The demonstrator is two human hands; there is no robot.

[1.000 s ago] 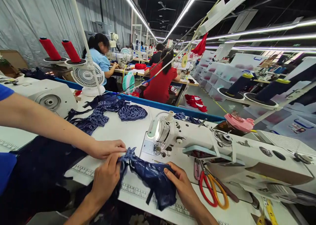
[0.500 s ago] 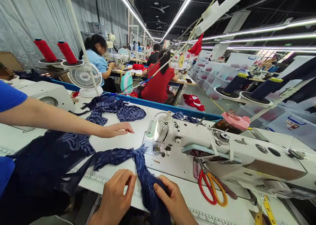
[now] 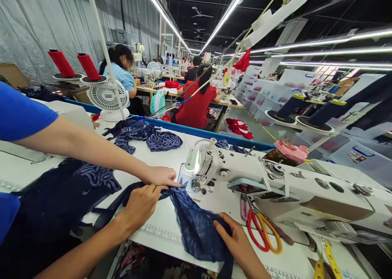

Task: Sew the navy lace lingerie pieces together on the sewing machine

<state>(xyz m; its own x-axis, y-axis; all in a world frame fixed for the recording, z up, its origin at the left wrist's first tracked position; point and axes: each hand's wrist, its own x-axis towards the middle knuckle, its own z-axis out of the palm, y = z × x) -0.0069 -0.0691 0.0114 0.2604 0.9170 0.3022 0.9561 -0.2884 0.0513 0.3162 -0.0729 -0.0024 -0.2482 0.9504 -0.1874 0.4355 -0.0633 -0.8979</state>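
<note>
Surface: I see a white worktable [image 3: 159,164] with a printed ruler along its front edge.
Fabric: dark navy patterned lace piece [image 3: 192,222] lies on the table before the white sewing machine [image 3: 275,185].
Left hand [image 3: 139,205]: fingers pinch the lace near the needle.
Right hand [image 3: 237,242]: closed on the lace's lower end.
Co-worker's hand [image 3: 159,176]: presses flat on the lace.
Beside: red-and-orange-handled scissors [image 3: 263,230].
Room: tube lights overhead, grey curtain wall, seated people at far tables.

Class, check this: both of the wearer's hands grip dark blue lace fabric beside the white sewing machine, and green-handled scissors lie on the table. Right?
Not quite. The head view shows the scissors have red and orange handles, not green. The rest stands.
</note>
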